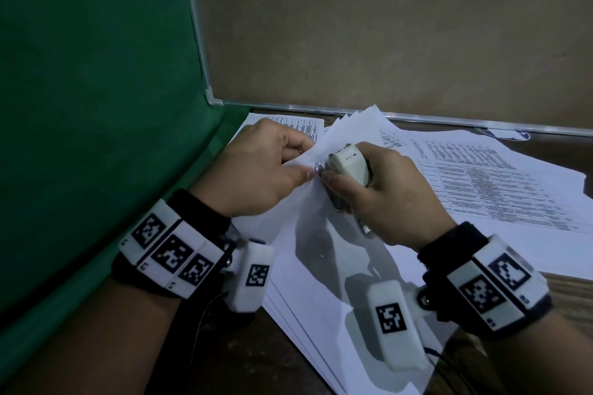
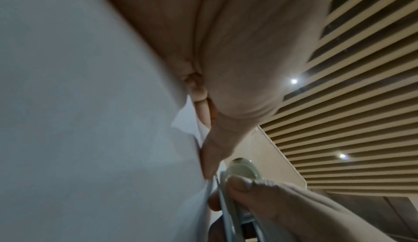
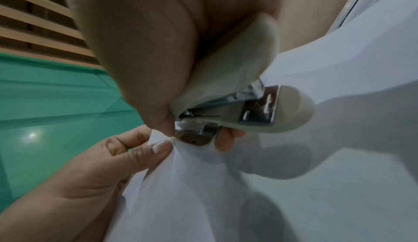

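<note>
Our left hand (image 1: 256, 167) pinches the corner of the lifted sheets (image 1: 353, 128) and our right hand (image 1: 388, 199) grips the stapler (image 1: 349, 163) on it, above the desk (image 1: 577, 295), so the pages line up. The left wrist view shows our thumb pressing the paper edge beside the stapler (image 2: 242, 169); the right wrist view shows that corner at its mouth.

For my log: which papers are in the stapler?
The raised blank white bundle, corner pinched by the left hand beside the stapler; the printed sheets lie flat, untouched.
</note>
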The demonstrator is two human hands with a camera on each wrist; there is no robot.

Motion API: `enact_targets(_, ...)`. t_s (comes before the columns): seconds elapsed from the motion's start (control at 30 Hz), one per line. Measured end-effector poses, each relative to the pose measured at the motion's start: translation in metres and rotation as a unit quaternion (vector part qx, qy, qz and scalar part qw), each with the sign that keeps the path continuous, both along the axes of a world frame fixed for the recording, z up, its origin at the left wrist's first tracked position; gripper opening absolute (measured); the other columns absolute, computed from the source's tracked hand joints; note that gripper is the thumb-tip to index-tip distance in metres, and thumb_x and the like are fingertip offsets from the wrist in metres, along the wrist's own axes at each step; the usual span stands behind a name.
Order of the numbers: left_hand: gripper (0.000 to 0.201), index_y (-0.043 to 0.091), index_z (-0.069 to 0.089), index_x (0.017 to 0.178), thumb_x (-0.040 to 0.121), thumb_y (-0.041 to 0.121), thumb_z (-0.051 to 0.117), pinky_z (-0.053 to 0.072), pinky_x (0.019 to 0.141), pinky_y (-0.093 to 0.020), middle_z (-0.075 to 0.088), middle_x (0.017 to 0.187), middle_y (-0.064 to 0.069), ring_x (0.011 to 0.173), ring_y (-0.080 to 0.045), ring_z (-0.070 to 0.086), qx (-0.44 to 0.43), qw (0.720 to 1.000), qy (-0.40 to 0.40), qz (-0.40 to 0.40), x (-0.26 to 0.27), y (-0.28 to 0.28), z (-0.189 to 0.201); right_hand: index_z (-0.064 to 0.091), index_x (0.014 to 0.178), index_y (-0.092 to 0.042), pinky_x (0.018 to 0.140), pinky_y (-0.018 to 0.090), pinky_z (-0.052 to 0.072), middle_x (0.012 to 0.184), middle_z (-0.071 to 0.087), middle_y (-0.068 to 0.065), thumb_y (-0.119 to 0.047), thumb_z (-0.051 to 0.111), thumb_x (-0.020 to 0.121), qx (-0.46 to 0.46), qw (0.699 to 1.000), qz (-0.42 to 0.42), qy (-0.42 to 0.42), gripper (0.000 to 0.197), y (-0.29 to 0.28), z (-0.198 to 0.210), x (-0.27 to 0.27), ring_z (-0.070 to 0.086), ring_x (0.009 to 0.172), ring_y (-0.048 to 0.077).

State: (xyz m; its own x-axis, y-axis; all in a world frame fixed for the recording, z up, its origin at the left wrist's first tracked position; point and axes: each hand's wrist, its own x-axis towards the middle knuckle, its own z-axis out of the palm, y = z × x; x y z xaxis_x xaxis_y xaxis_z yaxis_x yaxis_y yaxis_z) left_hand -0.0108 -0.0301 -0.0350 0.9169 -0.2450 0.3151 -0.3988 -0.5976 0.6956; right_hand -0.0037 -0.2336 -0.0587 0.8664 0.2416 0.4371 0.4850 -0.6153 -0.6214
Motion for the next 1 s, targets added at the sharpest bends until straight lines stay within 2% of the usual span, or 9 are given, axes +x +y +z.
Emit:
enact_targets(0.07,0.013,0.021,0.079,0.097,0.093,0.010,0.074,0.054,0.064,-0.020,0.080,0.080,0.014,0.068,0.003,0.067,-0.019,1.000,0.011,0.002,-0.0004,-0.0016,-0.0006,0.063,0.080,-0.020,0.062,0.035,0.054,0.067,0.072,-0.005,-0.046,0.068,0.092,0.005,1.000,0.003,0.006,0.029,0.0001,-0.0007,0.0008,0.066,0.062,0.011)
enact_targets(0.13,0.015,0.019,0.079,0.097,0.093,0.005,0.074,0.055,0.065,-0.020,0.081,0.082,0.010,0.070,0.000,0.070,-0.051,0.998,0.032,-0.002,0.0003,-0.0021,-0.0004,0.064,0.081,-0.019,0.065,0.038,0.056,0.069,0.073,-0.004,-0.048,0.068,0.093,0.018,1.000,0.005,0.019,0.032,0.0008,-0.0018,0.0016,0.068,0.066,0.014)
enact_targets(0.27,0.015,0.016,0.079,0.098,0.092,0.004,0.074,0.060,0.071,-0.028,0.081,0.085,0.004,0.075,-0.008,0.075,-0.078,0.995,0.056,-0.004,0.0013,-0.0014,-0.0002,0.063,0.079,-0.019,0.064,0.036,0.055,0.068,0.072,-0.004,-0.050,0.068,0.092,0.022,1.000,-0.001,0.022,0.033,0.0024,-0.0029,0.0018,0.067,0.065,0.014)
enact_targets(0.33,0.013,0.016,0.080,0.099,0.093,0.006,0.074,0.062,0.077,-0.037,0.082,0.086,0.004,0.082,-0.014,0.078,-0.073,0.996,0.055,-0.005,0.0004,-0.0006,0.0005,0.062,0.078,-0.019,0.062,0.035,0.053,0.065,0.071,-0.005,-0.048,0.068,0.091,0.004,1.000,-0.012,-0.005,0.032,0.0027,-0.0013,-0.0003,0.065,0.063,0.013)
enact_targets(0.57,0.012,0.016,0.079,0.097,0.093,0.007,0.074,0.063,0.080,-0.047,0.081,0.085,0.002,0.086,-0.023,0.079,-0.072,0.995,0.068,0.005,-0.0044,-0.0049,0.0032,0.060,0.081,-0.016,0.067,0.043,0.050,0.069,0.070,0.000,-0.045,0.070,0.090,-0.018,0.998,-0.026,-0.047,0.032,0.0017,-0.0004,-0.0016,0.062,0.069,0.023)
enact_targets(0.7,0.010,0.017,0.080,0.096,0.092,0.009,0.074,0.063,0.076,-0.042,0.081,0.083,0.005,0.079,-0.017,0.078,-0.063,0.996,0.062,0.013,-0.0040,-0.0061,0.0023,0.058,0.083,-0.016,0.065,0.041,0.048,0.070,0.069,-0.001,-0.046,0.070,0.090,-0.032,0.998,-0.029,-0.052,0.032,0.0024,-0.0002,-0.0026,0.060,0.069,0.024)
enact_targets(0.77,0.009,0.017,0.080,0.096,0.092,0.010,0.076,0.062,0.074,-0.038,0.081,0.084,0.005,0.081,-0.017,0.078,-0.071,0.995,0.064,0.008,-0.0037,-0.0062,0.0019,0.060,0.081,-0.018,0.063,0.038,0.050,0.067,0.070,-0.002,-0.048,0.069,0.092,-0.027,0.999,-0.023,-0.026,0.033,0.0021,0.0001,-0.0026,0.063,0.065,0.019)
enact_targets(0.9,0.008,0.018,0.080,0.097,0.091,0.014,0.078,0.058,0.067,-0.022,0.081,0.084,0.008,0.076,-0.006,0.076,-0.087,0.994,0.065,0.001,-0.0038,-0.0061,0.0016,0.063,0.076,-0.019,0.064,0.032,0.054,0.064,0.073,-0.006,-0.048,0.067,0.096,0.013,0.999,0.003,0.046,0.035,0.0029,0.0004,-0.0030,0.067,0.059,0.010)
enact_targets(1.0,0.007,0.015,0.080,0.098,0.091,0.014,0.078,0.060,0.068,-0.024,0.081,0.085,0.006,0.076,-0.007,0.075,-0.080,0.994,0.069,-0.006,-0.0029,-0.0045,0.0008,0.061,0.077,-0.019,0.065,0.037,0.057,0.066,0.073,-0.003,-0.048,0.067,0.095,0.019,0.998,0.000,0.051,0.035,0.0038,-0.0031,-0.0012,0.068,0.062,0.015)
